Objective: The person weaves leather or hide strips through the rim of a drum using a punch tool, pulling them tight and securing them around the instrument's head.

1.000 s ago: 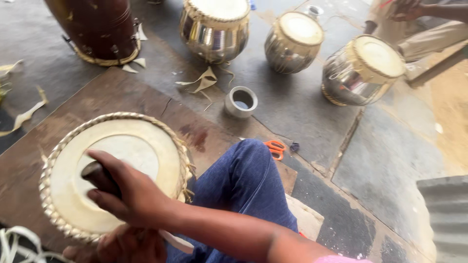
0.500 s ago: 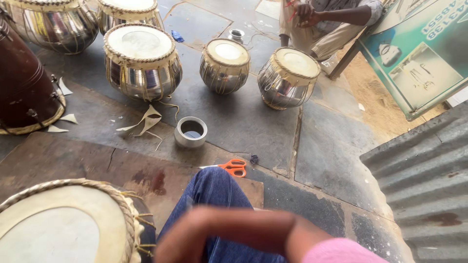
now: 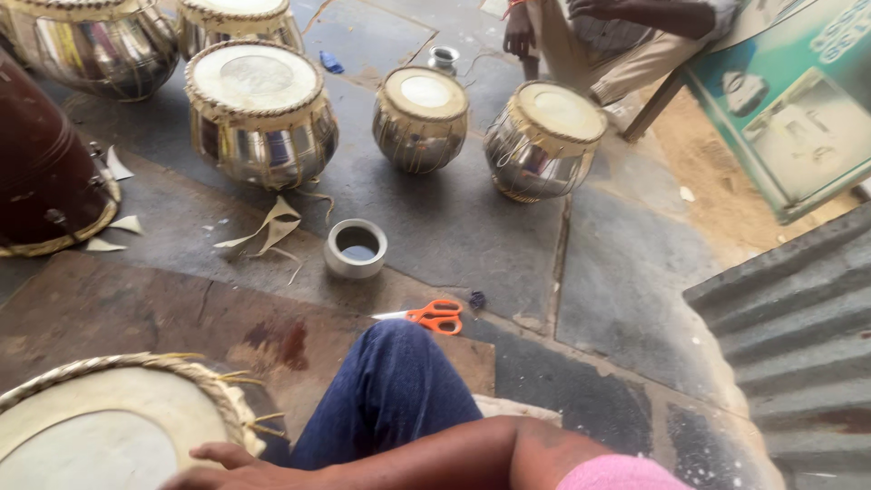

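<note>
- We see a pale round drum head [image 3: 100, 436] ringed by braided straw-coloured lacing, its centre smoother and greyer.
- Our right hand [image 3: 240, 467] lies beside its rim, fingers released; the left is out of view.

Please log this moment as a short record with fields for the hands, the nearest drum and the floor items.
right hand: lies open at the bottom edge, touching the rim of the near drum
left hand: not in view
near drum: pale skin head with a braided rim
scissors: orange handles, on the floor past the knee
small metal ring: on the floor before the metal drums
metal drums: several, upright
</note>
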